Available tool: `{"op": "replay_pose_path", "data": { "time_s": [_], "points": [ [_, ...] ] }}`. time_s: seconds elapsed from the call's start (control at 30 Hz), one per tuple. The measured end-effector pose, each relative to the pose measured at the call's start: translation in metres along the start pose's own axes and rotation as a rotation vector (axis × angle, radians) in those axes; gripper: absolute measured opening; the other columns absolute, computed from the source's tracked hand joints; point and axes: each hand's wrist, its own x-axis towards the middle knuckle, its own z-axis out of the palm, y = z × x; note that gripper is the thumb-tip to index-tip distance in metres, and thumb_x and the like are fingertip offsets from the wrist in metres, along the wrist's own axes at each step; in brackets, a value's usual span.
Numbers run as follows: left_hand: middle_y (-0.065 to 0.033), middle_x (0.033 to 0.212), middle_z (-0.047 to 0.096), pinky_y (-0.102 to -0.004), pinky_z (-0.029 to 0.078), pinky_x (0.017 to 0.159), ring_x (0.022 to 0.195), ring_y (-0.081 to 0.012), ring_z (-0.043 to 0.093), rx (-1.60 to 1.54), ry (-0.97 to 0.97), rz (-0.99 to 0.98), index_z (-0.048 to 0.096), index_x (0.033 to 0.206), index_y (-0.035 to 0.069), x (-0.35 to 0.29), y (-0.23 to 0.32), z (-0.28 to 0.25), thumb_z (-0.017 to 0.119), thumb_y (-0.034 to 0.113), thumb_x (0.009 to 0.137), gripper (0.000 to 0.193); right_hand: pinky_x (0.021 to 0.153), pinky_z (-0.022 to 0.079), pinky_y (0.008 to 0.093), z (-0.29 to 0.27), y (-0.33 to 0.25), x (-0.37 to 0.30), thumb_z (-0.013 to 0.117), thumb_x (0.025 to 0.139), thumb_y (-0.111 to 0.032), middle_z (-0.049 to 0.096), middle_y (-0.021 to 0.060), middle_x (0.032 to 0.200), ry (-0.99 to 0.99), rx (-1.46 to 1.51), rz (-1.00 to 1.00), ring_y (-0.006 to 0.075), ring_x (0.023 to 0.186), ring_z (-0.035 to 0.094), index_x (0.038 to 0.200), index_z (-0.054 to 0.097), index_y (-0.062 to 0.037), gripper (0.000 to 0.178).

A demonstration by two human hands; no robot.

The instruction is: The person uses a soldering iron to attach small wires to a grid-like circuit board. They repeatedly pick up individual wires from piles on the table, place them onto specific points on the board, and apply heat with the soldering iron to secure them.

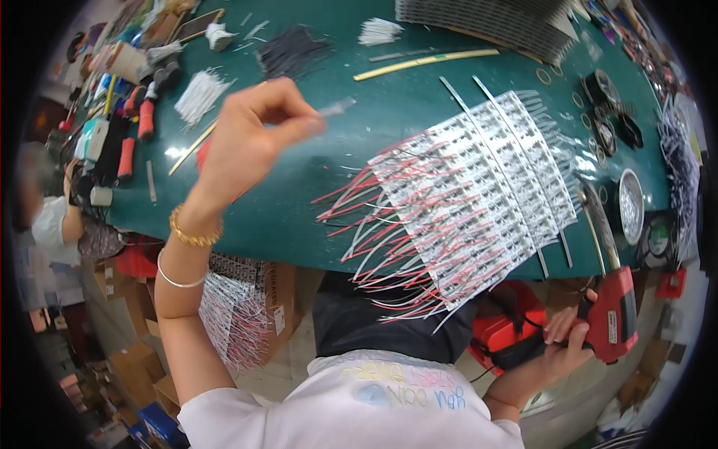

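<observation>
My left hand (262, 131) is raised over the left part of the green table, thumb and forefinger pinching a small translucent strip (336, 108). In my right hand (565, 343), at the table's right front edge, is a red and black heat gun (619, 314). Its long metal nozzle (607, 238) points away from me over the table. Between my hands lies a white sheet of small circuit boards (464, 187), with red, white and black wires fanning out along its left side. Two thin metal strips (516, 153) lie across the sheet.
Bundles of white pieces (200, 97) and black pieces (292, 51) lie farther back, near a yellow stick (426, 64). Black tape rolls (600, 88) and a round metal dish (631, 206) stand at right. Below the table's left front is a box of wired boards (232, 314). Another person (56, 224) sits far left.
</observation>
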Motion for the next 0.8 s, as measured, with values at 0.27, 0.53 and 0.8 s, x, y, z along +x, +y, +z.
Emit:
{"op": "replay_pose_path", "data": {
  "time_s": [0.27,0.53,0.8],
  "points": [
    [-0.0031,0.068,0.062,-0.0204,0.042,0.054,0.056,-0.0051,0.052,-0.107,-0.095,-0.061,0.062,0.083,-0.002,0.013,0.021,0.078,0.064,0.004,0.079,0.008,0.043,0.037,0.0236,0.04,-0.003,0.008,0.057,0.087,-0.036,0.042,0.002,0.048,-0.08,0.01,0.04,0.0101,0.038,0.039,0.12,0.036,0.0114,0.061],
    [-0.0009,0.062,0.058,-0.0193,0.038,0.051,0.055,-0.0036,0.049,-0.007,-0.092,-0.08,0.06,0.074,-0.001,0.033,0.008,0.103,0.066,0.009,0.079,0.013,0.044,0.036,0.0225,0.079,-0.012,0.022,0.059,0.085,-0.038,0.045,0.0019,0.052,0.017,-0.1,0.245,0.0095,0.04,0.041,0.121,0.035,0.0141,0.068],
    [0.0022,0.058,0.054,-0.02,0.03,0.046,0.051,-0.0018,0.038,-0.007,-0.116,-0.097,0.058,0.071,0.0,0.035,-0.001,0.109,0.067,0.011,0.078,0.016,0.039,0.033,0.021,0.087,0.004,0.04,0.064,0.08,-0.044,0.045,0.0021,0.05,-0.033,-0.115,0.316,0.0083,0.037,0.04,0.117,0.039,0.0146,0.074]
  ]
}}
